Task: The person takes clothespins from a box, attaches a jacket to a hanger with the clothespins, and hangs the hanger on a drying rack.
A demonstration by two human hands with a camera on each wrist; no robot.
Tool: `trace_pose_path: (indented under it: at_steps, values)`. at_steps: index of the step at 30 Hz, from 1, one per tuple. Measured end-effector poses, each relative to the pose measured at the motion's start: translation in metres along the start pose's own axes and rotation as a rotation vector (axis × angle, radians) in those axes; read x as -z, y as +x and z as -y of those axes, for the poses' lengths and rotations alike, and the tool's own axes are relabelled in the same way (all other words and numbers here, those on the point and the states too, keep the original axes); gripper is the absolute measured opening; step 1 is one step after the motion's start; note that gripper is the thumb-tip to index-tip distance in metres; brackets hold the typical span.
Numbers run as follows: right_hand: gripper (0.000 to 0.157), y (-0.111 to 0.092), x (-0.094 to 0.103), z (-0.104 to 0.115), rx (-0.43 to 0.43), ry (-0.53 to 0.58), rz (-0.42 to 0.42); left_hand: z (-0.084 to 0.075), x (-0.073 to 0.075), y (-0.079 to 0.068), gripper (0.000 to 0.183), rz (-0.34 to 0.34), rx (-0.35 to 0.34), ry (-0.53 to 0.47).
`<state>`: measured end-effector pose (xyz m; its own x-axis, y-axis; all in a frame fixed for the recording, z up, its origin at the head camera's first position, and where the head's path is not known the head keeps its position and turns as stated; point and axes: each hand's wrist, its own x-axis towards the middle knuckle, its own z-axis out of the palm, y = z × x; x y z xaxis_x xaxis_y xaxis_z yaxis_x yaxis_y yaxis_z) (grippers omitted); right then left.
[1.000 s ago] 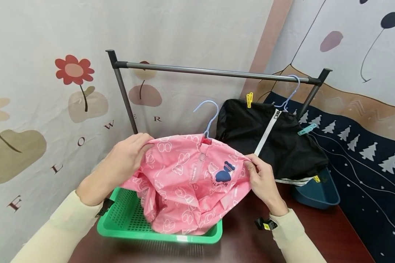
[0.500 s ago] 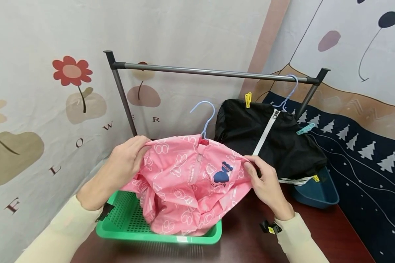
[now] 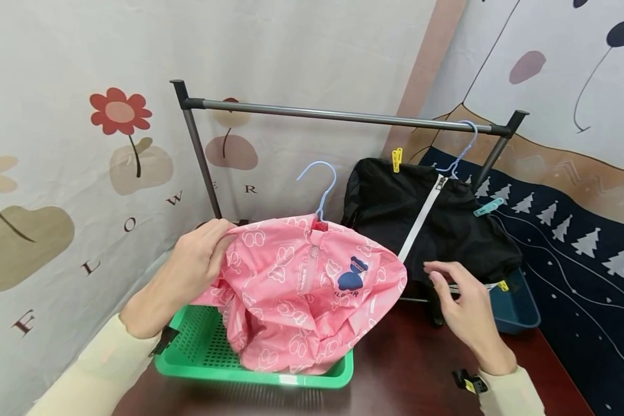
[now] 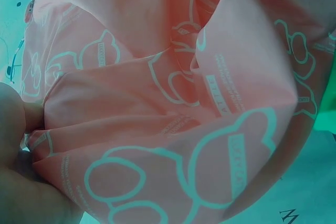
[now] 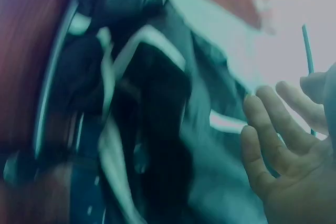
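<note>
A pink jacket point(image 3: 281, 289) with white outline prints and a navy bear hangs over a blue wire hanger point(image 3: 322, 190), whose hook sticks up free of the rail. At the jacket's left shoulder my left hand point(image 3: 200, 254) pinches the cloth; in the left wrist view the thumb and fingers point(image 4: 31, 108) grip a fold of it. My right hand point(image 3: 465, 306) holds nothing, its fingers loosely bent, apart from the pink jacket and in front of a black jacket point(image 3: 385, 202) with a white zip. The right wrist view shows those fingers point(image 5: 268, 124) beside the black jacket.
Behind is a grey metal rack point(image 3: 343, 115), with the black jacket's hanger point(image 3: 465, 147) hooked at its right end. Yellow point(image 3: 397, 160) and teal clothespins point(image 3: 489, 207) clip that jacket. A green basket point(image 3: 203, 370) sits under the pink jacket; a blue bin point(image 3: 520, 306) stands right.
My right hand has let go of the pink jacket's shoulder and moved right and down. That shoulder now droops. My left hand still grips the other side.
</note>
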<state>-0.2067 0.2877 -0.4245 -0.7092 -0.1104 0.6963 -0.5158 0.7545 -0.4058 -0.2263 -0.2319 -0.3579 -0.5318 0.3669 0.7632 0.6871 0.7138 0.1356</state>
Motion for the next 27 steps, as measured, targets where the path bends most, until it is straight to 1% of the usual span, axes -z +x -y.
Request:
trace_pose_path:
  at_steps: [4,7,9,11,14,17,20,22,25,27]
  values:
    - [0.018,-0.014,0.021,-0.023,0.006,-0.083,0.030,0.000,0.000,-0.001,0.020,-0.003,0.001,-0.005]
    - [0.014,-0.024,0.037,-0.042,0.003,-0.129,0.078,0.000,0.000,-0.002,0.020,-0.007,0.003,-0.005]
    - [0.007,-0.028,0.047,-0.055,-0.026,-0.178,0.120,0.000,0.000,-0.002,0.020,-0.010,0.004,-0.004]
    - [0.002,-0.034,0.056,-0.068,-0.079,-0.225,0.176,0.000,0.000,-0.002,0.020,-0.011,0.005,-0.001]
    - [0.008,-0.041,0.066,-0.087,-0.175,-0.286,0.266,0.000,0.000,-0.003,0.020,-0.006,0.014,0.001]
    - [0.013,-0.049,0.073,-0.104,-0.225,-0.307,0.320,0.000,0.000,-0.004,0.021,-0.005,0.020,0.000]
    - [0.023,-0.051,0.077,-0.117,-0.261,-0.306,0.379,0.001,0.000,-0.004,0.021,-0.012,0.018,-0.005]
    - [0.030,-0.051,0.079,-0.123,-0.297,-0.304,0.444,0.001,-0.001,-0.004,0.021,-0.016,0.015,-0.007]
    - [0.035,-0.050,0.083,-0.130,-0.358,-0.304,0.544,0.001,-0.001,-0.005,0.021,-0.021,0.012,-0.012]
    - [0.035,-0.051,0.085,-0.134,-0.381,-0.309,0.576,0.001,-0.001,-0.005,0.021,-0.020,0.013,-0.013]
